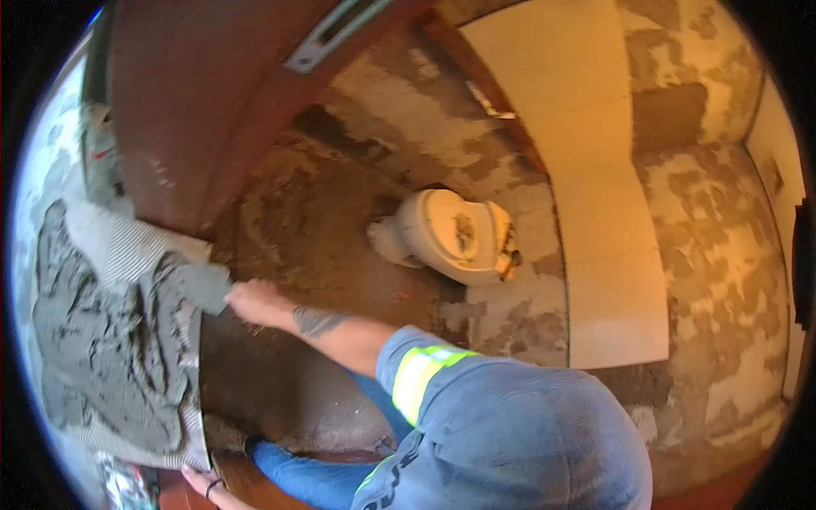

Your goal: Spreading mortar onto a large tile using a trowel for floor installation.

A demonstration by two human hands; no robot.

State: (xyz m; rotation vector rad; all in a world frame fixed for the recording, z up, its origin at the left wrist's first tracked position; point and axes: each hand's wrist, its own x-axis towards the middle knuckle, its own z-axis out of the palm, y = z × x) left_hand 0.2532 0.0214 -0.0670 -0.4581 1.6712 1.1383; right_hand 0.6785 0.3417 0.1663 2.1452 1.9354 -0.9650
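"since the two hands are set well apart, what is held by each?"

"a trowel (206, 287) is clasped in the right hand (257, 303), its flat blade reaching over the near edge of the tile (127, 244). the left hand (201, 482) is placed at the tile's lower corner; whether the edge is gripped or only touched cannot be told."

"and where is the tile found?"

"just ahead of both hands, with grey mortar (106, 348) heaped over most of its face. bare ridges are left showing past the trowel."

"what could be spoiled from here?"

"mortar could be shoved over the near edge, if the blade were pushed outward too hard. a thin patch could be left at the ridged corner, if the lumps near the left hand were not spread that way."

"could the tile itself be shifted?"

"possibly, if its corner were let slip under a heavy stroke. the door (212, 110), close beyond the right hand, could be smeared by a wide swing. the toilet (446, 234), past the right forearm, is less likely to be reached."
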